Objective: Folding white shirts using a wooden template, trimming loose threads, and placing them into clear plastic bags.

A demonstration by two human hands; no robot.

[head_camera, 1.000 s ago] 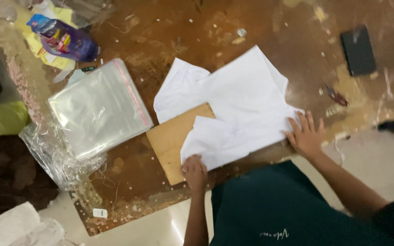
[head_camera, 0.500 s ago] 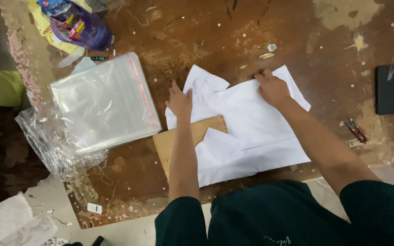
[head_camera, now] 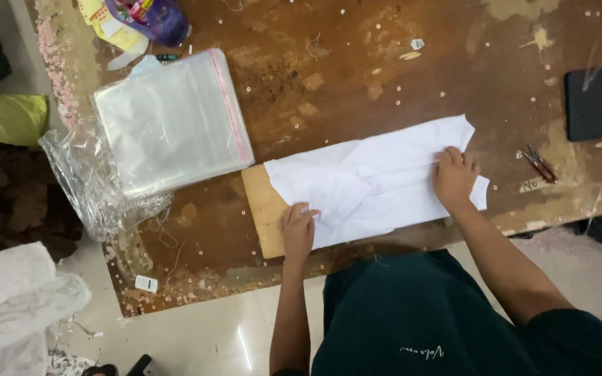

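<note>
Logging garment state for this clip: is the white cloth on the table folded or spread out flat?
Folded. The white cloth lies as a narrow layered strip over a board, with both hands pressing on it.

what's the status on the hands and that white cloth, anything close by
Left hand flat on white garment, right hand pressing its far end. Garment folded into a strip over a cardboard board. Stack of clear bags beside it, apart.

The folded white cloth garment (head_camera: 377, 184) looks soft and matt on a flat tan cardboard sheet (head_camera: 263, 212). The brown wooden worktop (head_camera: 357, 83) is worn and rough (patchy, flaking finish). The stack of clear plastic bags (head_camera: 172, 118) shines glossy.
</note>
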